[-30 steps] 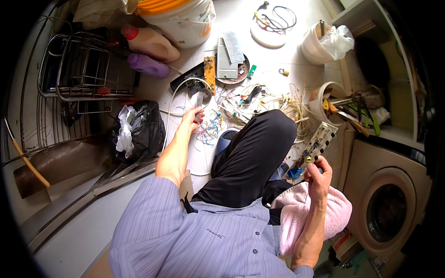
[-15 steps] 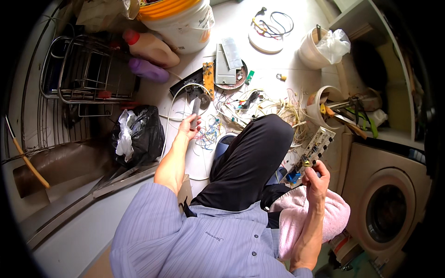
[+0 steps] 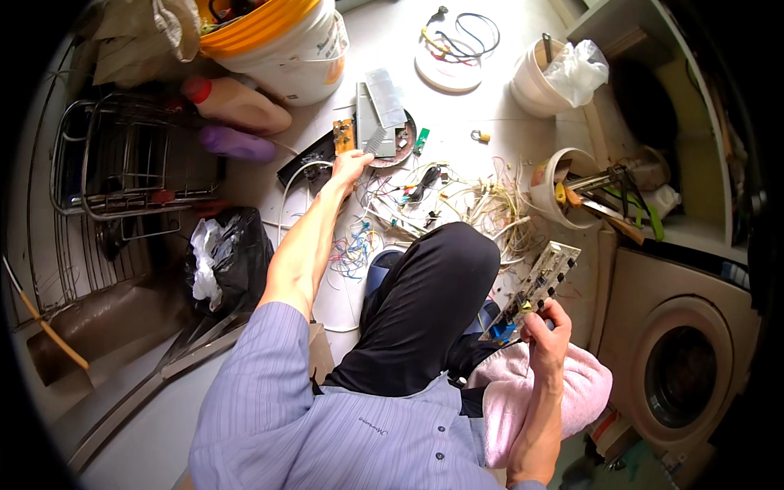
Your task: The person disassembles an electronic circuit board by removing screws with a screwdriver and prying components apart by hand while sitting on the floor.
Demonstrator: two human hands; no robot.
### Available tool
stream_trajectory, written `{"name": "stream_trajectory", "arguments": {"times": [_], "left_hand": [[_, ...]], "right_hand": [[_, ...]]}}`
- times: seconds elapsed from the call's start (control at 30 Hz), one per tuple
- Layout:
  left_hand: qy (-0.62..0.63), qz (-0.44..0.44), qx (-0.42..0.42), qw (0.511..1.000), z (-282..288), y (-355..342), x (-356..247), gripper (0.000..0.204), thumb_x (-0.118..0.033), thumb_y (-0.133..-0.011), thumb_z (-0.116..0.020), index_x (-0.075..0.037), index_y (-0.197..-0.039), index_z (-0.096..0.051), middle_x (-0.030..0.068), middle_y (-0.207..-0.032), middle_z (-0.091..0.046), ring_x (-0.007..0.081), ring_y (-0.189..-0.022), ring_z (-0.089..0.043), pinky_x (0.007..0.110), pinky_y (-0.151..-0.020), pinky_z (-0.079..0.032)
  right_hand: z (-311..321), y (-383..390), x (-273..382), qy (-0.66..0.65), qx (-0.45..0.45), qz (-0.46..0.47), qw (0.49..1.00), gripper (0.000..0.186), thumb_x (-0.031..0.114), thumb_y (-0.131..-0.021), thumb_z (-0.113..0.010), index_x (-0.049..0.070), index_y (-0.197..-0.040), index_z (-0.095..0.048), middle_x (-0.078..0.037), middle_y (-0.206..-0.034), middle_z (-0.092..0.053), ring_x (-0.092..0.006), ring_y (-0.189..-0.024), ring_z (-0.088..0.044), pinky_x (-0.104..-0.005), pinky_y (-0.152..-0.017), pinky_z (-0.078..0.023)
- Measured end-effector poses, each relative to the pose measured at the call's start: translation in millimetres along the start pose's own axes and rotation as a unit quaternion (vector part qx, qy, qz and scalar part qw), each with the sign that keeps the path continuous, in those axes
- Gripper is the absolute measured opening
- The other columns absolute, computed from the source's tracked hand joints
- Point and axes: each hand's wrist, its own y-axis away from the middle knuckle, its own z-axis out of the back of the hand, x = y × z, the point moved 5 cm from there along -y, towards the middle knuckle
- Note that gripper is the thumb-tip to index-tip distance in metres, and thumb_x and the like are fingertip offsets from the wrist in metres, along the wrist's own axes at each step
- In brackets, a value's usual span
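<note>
My left hand [image 3: 353, 166] reaches far forward, its fingers closed on a grey finned heat sink [image 3: 376, 140]. The heat sink is over the edge of a round pan [image 3: 402, 157], against a grey metal case [image 3: 366, 122] with a translucent sheet [image 3: 384, 100] on it. An orange circuit board [image 3: 344, 136] lies just left of these, beside a black plastic part [image 3: 299, 163]. Near my right knee, my right hand [image 3: 549, 327] pinches a long pale circuit board [image 3: 545, 278] by its lower edge, tilted, with blue and black components showing.
Tangled wires [image 3: 482, 208] cover the middle floor. Buckets [image 3: 286, 73] stand at the back left, with bottles [image 3: 245, 110] beside them. At the right are a tool bucket [image 3: 549, 192] and a washing machine [image 3: 645, 343]. A black bag [image 3: 245, 253] sits left, a pink towel [image 3: 588, 384] on my lap.
My left hand has moved forward with the heat sink, from above the wires to the pan and metal case. My right hand still holds the pale circuit board. The whole view has shifted slightly.
</note>
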Motion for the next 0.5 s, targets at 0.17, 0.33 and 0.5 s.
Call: {"name": "stream_trajectory", "arguments": {"times": [0.17,0.33,0.5], "left_hand": [[-0.09,-0.039,-0.017,0.995,-32.5,-28.5,-32.7,0.036,-0.031,-0.081,-0.078,-0.009,-0.11,-0.078,0.0105,-0.103,-0.077,0.0185,-0.096,-0.071,0.032,-0.086,-0.053],[-0.094,-0.053,-0.072,0.992,-64.0,-44.4,-32.0,0.03,-0.028,-0.078,-0.077,-0.01,-0.102,-0.08,0.0135,-0.091,-0.077,0.0255,-0.089,-0.073,0.037,-0.083,-0.054],[-0.121,-0.075,-0.12,0.983,-83.7,-54.0,-10.3,0.032,-0.03,-0.08,-0.076,-0.009,-0.103,-0.077,0.0202,-0.099,-0.072,0.0364,-0.101,-0.067,0.045,-0.09,-0.051]], "right_hand": [[3.7,-4.0,-1.0,0.005,-0.015,-0.032,0.999,0.011,0.002,-0.085,-0.065,0.0,-0.096,-0.063,0.0,-0.073,-0.056,-0.0076,-0.056,-0.05,-0.0229,-0.052,-0.041],[6.0,-6.4,-1.7,-0.007,-0.033,-0.054,0.998,0.015,0.005,-0.082,-0.068,-0.001,-0.096,-0.065,0.0,-0.073,-0.061,-0.0059,-0.058,-0.052,-0.0211,-0.054,-0.041],[2.8,-8.3,1.0,0.009,-0.041,-0.061,0.997,0.014,0.003,-0.079,-0.065,0.0,-0.094,-0.064,0.002,-0.074,-0.06,-0.0049,-0.059,-0.05,-0.0203,-0.053,-0.038]]}}
